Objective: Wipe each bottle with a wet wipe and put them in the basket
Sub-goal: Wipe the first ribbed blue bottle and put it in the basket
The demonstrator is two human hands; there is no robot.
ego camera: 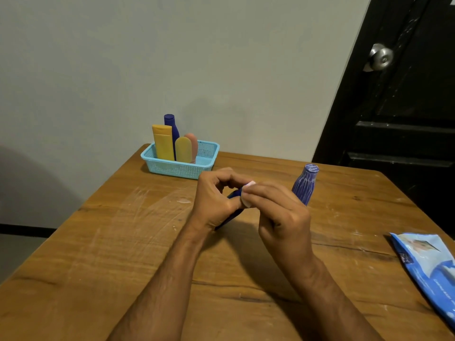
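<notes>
Left hand (216,200) is curled round a dark blue plastic bottle (234,212), held low over the wooden counter (123,242), in front of the light blue perforated plastic basket (181,168) & near it. Right hand (275,212) pinches a small white wet wipe (247,199) against the bottle's upper end; rest of the bottle is mostly hidden behind the left hand, so can't tell cap from base. Basket already holds 4 containers upright: tall dark blue bottle (171,126), yellow-orange tube (163,143), rounded yellow tube (183,150), pinkish-orange tube (193,143). A ribbed blue-purple bottle (305,185) stands on the counter, right of the basket & just beyond the right hand; prob. not wiped yet. Blue wet-wipe pack (428,264) lies at the counter's right edge, well apart from the basket. Step in hand, as I judge it: wiping the held bottle. To do it well: keep left grip firm near one end, wrap wipe round the body w/ thumb + fingers, turn bottle w/ left hand while right slides along the length, then shift grip to cover the hidden part. Free room in the basket is at its right end.
</notes>
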